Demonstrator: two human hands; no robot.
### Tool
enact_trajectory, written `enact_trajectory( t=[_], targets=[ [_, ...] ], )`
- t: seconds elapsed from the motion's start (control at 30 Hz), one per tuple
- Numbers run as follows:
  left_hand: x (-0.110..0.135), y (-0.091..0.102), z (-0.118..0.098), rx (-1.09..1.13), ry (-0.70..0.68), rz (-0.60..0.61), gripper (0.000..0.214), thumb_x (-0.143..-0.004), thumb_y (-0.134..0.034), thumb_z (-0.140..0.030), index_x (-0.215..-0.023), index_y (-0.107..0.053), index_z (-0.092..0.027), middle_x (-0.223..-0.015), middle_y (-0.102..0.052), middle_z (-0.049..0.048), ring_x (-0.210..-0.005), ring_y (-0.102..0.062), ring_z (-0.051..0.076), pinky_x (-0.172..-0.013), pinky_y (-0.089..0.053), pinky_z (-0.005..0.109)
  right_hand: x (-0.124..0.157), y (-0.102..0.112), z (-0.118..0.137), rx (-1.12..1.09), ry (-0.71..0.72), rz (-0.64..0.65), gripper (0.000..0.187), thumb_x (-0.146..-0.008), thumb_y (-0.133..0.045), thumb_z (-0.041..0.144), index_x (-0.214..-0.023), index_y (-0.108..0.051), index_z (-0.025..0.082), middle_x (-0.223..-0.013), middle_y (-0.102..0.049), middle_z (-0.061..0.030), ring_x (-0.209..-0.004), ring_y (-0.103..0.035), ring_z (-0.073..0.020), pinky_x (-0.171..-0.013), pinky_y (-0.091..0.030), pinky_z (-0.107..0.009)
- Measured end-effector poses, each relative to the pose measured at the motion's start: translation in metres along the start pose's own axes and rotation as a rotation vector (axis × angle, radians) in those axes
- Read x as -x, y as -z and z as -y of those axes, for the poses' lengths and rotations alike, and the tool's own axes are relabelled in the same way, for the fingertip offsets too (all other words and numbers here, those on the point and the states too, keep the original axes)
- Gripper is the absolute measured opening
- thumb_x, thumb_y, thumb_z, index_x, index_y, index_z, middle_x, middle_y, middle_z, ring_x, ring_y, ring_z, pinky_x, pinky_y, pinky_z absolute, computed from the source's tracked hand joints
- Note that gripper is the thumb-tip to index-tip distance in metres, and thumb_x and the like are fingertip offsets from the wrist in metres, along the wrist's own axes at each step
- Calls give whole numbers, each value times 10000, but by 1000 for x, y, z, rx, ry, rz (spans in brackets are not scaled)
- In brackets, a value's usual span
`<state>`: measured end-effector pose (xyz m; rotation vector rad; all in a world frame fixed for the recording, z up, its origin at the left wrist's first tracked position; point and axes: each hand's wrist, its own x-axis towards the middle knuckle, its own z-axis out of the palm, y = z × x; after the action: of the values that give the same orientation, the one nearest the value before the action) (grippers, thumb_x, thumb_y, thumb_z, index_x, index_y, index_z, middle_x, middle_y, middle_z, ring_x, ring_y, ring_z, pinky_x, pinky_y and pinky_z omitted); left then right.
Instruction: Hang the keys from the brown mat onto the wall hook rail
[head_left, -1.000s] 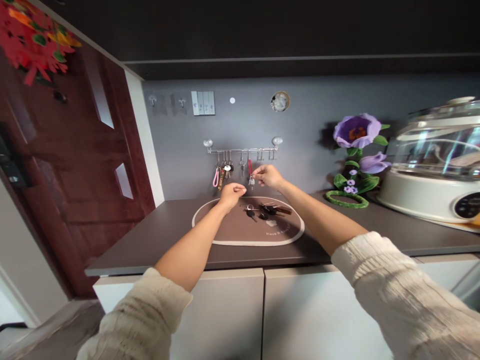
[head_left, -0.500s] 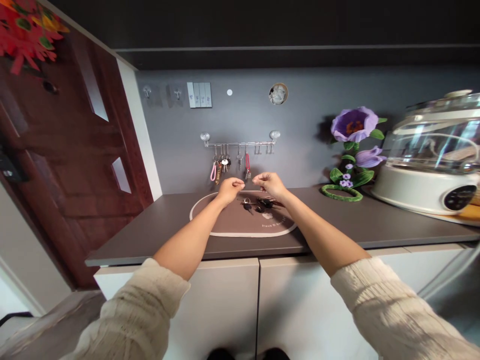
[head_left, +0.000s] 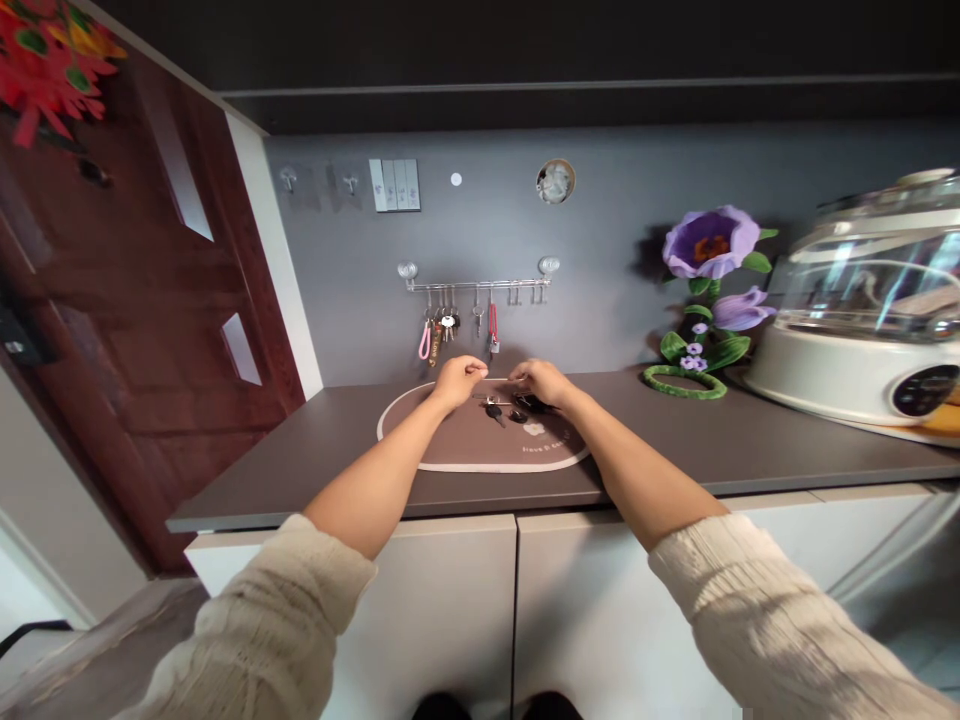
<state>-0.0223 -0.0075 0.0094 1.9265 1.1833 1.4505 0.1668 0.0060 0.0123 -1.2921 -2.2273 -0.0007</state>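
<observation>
My left hand (head_left: pixel 460 380) hovers over the left part of the brown mat (head_left: pixel 450 440), thumb and fingertips pinched together; anything in the pinch is too small to make out. My right hand (head_left: pixel 541 380) has its fingers curled downward just above the black keys (head_left: pixel 531 402), partly covering them. Whether it grips something I cannot make out. Between the hands, a black-headed key (head_left: pixel 494 412) and a small dark item (head_left: pixel 517 416) lie on the mat. Behind them, a red strap with a small padlock (head_left: pixel 493 345) hangs from the clear hook rail (head_left: pixel 480 287).
More keys (head_left: pixel 448 323) and a pink loop (head_left: pixel 424 342) hang at the rail's left. On the right of the counter (head_left: pixel 660 440) stand a purple flower ornament (head_left: pixel 711 245) and a white appliance with a clear cover (head_left: pixel 840 370). A brown door (head_left: pixel 150 380) is at left.
My right hand has lowered a little toward the keys, its fingers bending down more. My left hand keeps its pinch almost in place. The view has shifted slightly.
</observation>
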Motion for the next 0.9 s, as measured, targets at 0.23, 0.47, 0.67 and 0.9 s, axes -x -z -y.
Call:
enact_trajectory(
  t=[0.23, 0.47, 0.67, 0.9],
  targets=[
    [1, 0, 0, -34, -10, 5, 75, -654, -601, -152, -709, -651, -162, -702, -635, 32, -662, -542, 128, -688, -413, 256, -1, -4, -6, -68, 0, 124, 182, -683, -570, 140, -795, -705, 188, -726, -670, -29, -676, -579, -132, -659, -419, -194],
    [0, 0, 1, -39, -17, 11, 76, -658, -595, -156, -711, -650, -161, -710, -637, 37, -676, -549, 134, -688, -411, 256, -5, -6, -11, -45, -25, 158, 170, -668, -569, 114, -755, -706, 166, -706, -671, -25, -658, -588, -123, -672, -416, -181],
    [0, 0, -1, -59, -14, 7, 82, -667, -588, -163, -723, -648, -157, -728, -641, 44, -680, -550, 136, -689, -415, 258, -3, 0, -7, 16, 69, 123, 206, -654, -549, 52, -748, -694, 165, -806, -676, -33, -751, -593, -134, -720, -409, -188],
    [1, 0, -4, -95, -9, 32, 109, -688, -568, -164, -762, -640, -128, -759, -644, 54, -691, -556, 125, -693, -420, 250, 6, 13, 10, -11, 14, 71, 150, -692, -552, 102, -754, -675, 163, -818, -674, -33, -748, -588, -129, -716, -407, -200]
  ],
)
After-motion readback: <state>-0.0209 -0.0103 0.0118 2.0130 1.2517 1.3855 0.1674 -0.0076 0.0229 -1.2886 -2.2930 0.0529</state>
